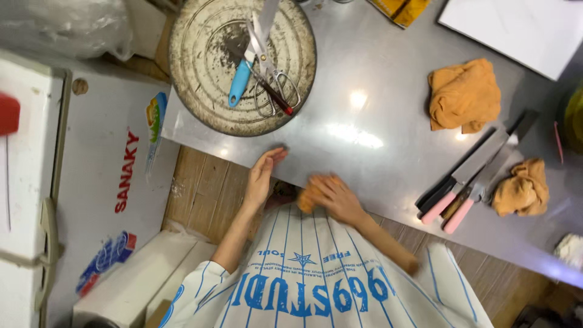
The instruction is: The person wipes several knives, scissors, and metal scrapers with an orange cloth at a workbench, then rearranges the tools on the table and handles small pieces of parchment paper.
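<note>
Presently, on the steel bench (376, 140): one round wooden chopping block (242, 65) carrying one blue-handled peeler (240, 82), one pair of scissors (270, 67) and one wire whisk (276, 94).

Orange cloths, three: one bunched (464, 94) mid-bench, one (522, 188) beside the knives, one (311, 195) at the near edge under the right hand (337, 197), whose fingers are curled over it, pressing down.

Left hand (262, 176): flat and open, holding nothing, fingertips on the bench edge.

Knives: about four, two pink-handled (452, 209).

One white board (516, 30), far corner.
</note>
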